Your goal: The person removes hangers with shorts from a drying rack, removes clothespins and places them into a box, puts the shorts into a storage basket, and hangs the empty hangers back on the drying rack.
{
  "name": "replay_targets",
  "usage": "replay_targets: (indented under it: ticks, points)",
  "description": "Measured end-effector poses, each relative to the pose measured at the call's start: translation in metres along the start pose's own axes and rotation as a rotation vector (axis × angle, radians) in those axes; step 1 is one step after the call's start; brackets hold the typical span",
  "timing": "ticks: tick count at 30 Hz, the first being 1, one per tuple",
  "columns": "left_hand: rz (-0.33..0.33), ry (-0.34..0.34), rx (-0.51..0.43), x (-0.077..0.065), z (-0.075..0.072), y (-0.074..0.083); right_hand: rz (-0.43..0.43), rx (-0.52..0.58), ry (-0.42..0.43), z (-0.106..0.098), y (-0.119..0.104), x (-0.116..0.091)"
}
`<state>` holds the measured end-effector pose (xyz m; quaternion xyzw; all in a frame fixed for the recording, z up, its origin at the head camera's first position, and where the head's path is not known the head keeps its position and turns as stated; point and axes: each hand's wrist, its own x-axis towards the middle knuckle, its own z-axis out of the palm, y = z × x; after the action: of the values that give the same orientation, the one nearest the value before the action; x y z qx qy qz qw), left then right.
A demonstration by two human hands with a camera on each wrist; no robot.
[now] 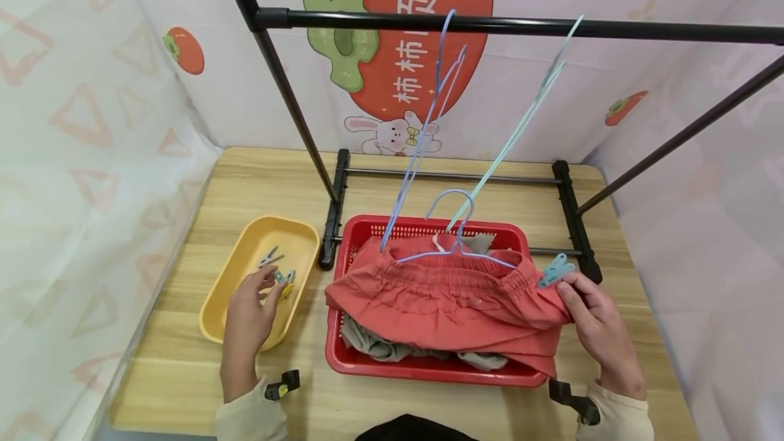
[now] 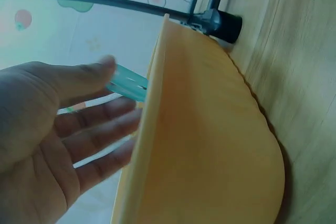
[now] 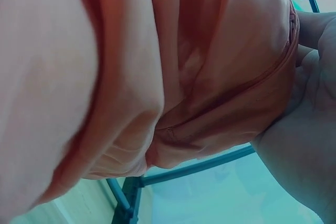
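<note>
My left hand (image 1: 250, 312) is over the yellow tray (image 1: 216, 298), pinching a teal clothespin (image 2: 126, 82) between thumb and finger; the other fingers reach behind the tray's rim in the left wrist view. A few more clothespins (image 1: 268, 257) lie in the tray. At the right, my right hand (image 1: 597, 322) pinches the waistband corner of the red elastic-waisted shorts (image 1: 447, 305). A blue clothespin (image 1: 556, 271) sits on that corner, right at my fingertips. Inside the waistband is a blue-purple hanger (image 1: 459, 247), its hook standing up. In the right wrist view, cloth hides part of my fingers.
Beneath the shorts stands a red basket (image 1: 422, 376) with grey-green clothes (image 1: 382, 346) in it. A black rack (image 1: 392, 21) rises behind, its feet on the wooden table (image 1: 165, 380). Another blue-purple hanger (image 1: 416, 148) and a mint-green hanger (image 1: 520, 128) hang from its bar.
</note>
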<state>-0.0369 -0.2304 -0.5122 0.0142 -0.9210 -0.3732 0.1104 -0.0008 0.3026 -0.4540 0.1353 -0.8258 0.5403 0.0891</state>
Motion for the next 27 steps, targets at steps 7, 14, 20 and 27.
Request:
replay_targets:
  ticks: [7,14,20,27]
  points:
    - [0.094,0.05,0.049,-0.001,-0.003,0.013,-0.006,0.027,0.011,0.003,-0.001,-0.002]
    - [0.404,0.098,-0.178,0.002,0.001,0.063,-0.044,-0.053,0.096,0.007,-0.006,0.0]
    - [0.742,-0.085,-0.449,0.003,0.017,0.143,-0.064,-0.113,0.167,0.01,-0.019,0.004]
    - [0.997,-0.256,-0.493,0.008,0.04,0.236,-0.104,-0.157,0.214,0.016,-0.033,0.013]
